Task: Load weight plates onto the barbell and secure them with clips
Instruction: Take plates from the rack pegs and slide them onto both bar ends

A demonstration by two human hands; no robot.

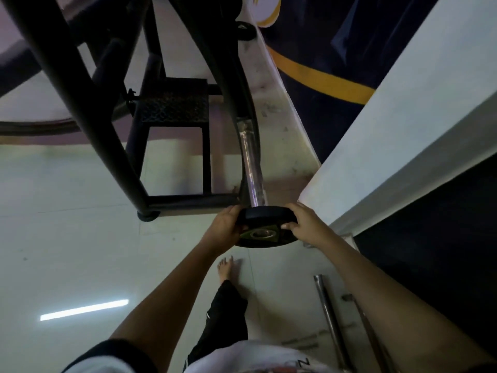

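Two hands hold a weight plate [269,215] at the barbell [252,168] end.
The left hand [223,227] curls round the plate's left edge, the black disc meets the chrome sleeve's tip, and the right hand [306,224] grips its right edge.

Looks like a small gym setup, maybe a home one, can't say for sure. There's a black steel rack frame [88,114] standing on a pale glossy tiled floor [67,251]. A chrome barbell sleeve [251,168] pokes out past it with a black weight plate [265,215] at its end. A couple of loose metal bars [329,319] lie by the navy wall [376,36] with its yellow stripe [322,76], and there's a bare foot [226,267] on the tiles.
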